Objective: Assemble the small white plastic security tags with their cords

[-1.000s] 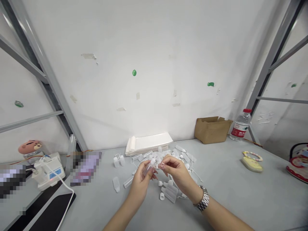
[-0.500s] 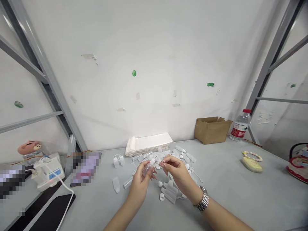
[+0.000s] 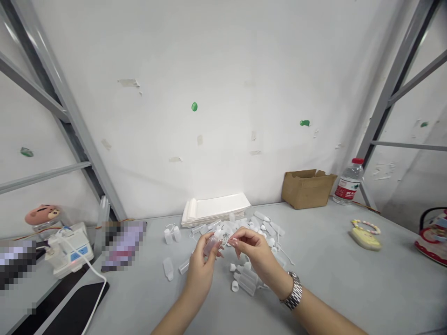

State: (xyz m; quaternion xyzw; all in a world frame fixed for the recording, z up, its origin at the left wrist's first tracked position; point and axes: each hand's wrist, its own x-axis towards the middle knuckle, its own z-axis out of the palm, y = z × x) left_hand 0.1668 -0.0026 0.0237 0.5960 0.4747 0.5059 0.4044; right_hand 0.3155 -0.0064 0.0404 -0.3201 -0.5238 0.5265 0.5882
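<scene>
Wrapped in the fingers of my left hand (image 3: 201,266) is a small translucent squeeze bottle (image 3: 211,243), tilted with its narrow tip upward. My right hand (image 3: 256,251) is just to the right of it, thumb and forefinger pinched together. Something small and whitish shows at those fingertips, too tiny to name. Behind and below both hands lies a loose pile of similar bottles (image 3: 246,282), with white caps (image 3: 235,285) and thin cords among them. My right hand hides part of the pile. One flat bottle (image 3: 168,269) lies apart on the left.
A stack of white trays (image 3: 216,208) stands against the wall, with a brown cardboard box (image 3: 309,191) and a water bottle (image 3: 348,184) to its right. A yellow item (image 3: 365,238) and a beaded bracelet (image 3: 375,227) lie on the right. A power strip (image 3: 71,251) with cables sits left.
The squeeze bottle in my left hand has shifted slightly left and tilted a little. My right hand's pinched fingertips have moved slightly left and down, staying close to the bottle.
</scene>
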